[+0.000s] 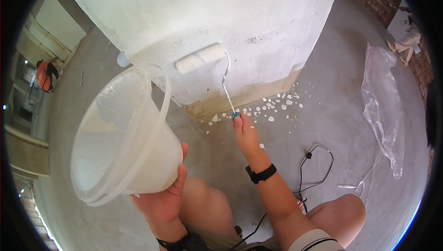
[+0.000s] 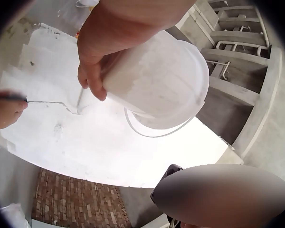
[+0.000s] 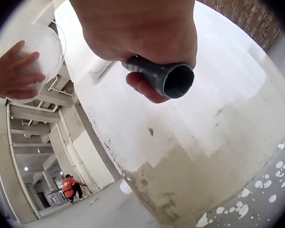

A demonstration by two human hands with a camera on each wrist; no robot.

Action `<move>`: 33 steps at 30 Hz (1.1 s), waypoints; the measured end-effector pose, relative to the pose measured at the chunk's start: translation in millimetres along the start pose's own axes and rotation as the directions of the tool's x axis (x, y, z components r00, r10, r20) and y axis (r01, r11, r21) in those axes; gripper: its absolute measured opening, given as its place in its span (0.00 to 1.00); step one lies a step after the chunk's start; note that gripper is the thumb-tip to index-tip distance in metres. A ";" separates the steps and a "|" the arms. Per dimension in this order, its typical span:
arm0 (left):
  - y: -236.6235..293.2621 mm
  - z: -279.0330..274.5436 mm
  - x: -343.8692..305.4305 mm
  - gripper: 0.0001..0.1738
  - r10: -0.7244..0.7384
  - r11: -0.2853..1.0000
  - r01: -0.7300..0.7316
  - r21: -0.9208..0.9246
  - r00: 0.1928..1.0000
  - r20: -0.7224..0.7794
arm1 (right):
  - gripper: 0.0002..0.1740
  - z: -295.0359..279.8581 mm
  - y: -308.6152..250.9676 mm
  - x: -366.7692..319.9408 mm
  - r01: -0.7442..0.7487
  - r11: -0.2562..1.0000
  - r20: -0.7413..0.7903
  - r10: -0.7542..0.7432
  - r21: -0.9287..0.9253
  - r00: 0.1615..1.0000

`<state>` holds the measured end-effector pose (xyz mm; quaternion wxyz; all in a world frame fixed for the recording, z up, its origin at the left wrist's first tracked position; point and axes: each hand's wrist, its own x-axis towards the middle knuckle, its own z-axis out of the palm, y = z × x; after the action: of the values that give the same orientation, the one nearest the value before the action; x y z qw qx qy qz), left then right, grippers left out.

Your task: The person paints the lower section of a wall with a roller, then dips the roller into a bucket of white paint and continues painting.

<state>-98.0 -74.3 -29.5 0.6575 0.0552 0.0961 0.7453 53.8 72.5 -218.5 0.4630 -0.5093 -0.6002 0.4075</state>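
At ten o'clock, far off, a person in orange [image 1: 45, 76] crouches on the grey floor. Nearer, at nine o'clock, is a whitish, see-through bucket [image 1: 154, 161], tilted, its mouth turned towards ten. The left hand [image 1: 161, 202] holds it low, fingers spread and bent about its base. White smears coat its inner wall; how much lies at the bottom cannot be told. It looks light and thin-walled, likely to flex a little and turn slippery where wet; the base edge or the loop handle [image 1: 165, 95] should give the surest hold.

At eleven o'clock, the paint roller [image 1: 200, 58] meets the pillar's white face [image 1: 272, 29]. Its sleeve looks soft, its bent wire frame stiff; the whole seems light but front-heavy, best taken by the grip [image 3: 154, 76]. The right hand [image 1: 248, 136] is wrapped round that grip. White splashes [image 1: 271, 118] dot the floor at one o'clock.

At four, a black cable [image 1: 328, 175] loops; at two lies a clear plastic bag [image 1: 383, 108], limp and crumpled, contents unclear.
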 end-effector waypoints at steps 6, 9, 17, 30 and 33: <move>-2.3 5.8 2.8 0.37 0.020 0.986 -0.033 -0.161 0.996 -0.084 | 0.18 10.5 61.9 -33.1 -0.154 0.973 -0.005 0.155 -0.171 0.988; -2.7 7.7 2.8 0.37 0.030 0.988 -0.043 -0.148 0.995 -0.091 | 0.19 8.3 81.4 -45.5 -0.224 0.952 0.050 0.240 -0.210 0.970; -4.9 8.9 -1.2 0.37 0.041 0.986 -0.057 -0.158 0.994 -0.098 | 0.20 -0.2 123.2 -79.4 -0.196 0.936 -0.033 0.195 -0.292 0.980; -0.8 7.6 -5.7 0.37 0.020 0.995 -0.012 -0.098 0.996 0.086 | 0.16 -0.8 -89.9 12.9 0.125 0.986 0.134 -0.139 0.108 0.981; -1.5 7.2 -8.1 0.37 0.017 0.996 -0.009 -0.090 0.997 0.081 | 0.16 1.1 -87.4 20.4 0.083 0.996 0.184 -0.088 0.032 0.979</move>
<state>-94.0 -81.6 -22.5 0.6578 0.0565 0.0355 0.7502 31.2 79.6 -132.0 0.4282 -0.4373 -0.6572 0.4399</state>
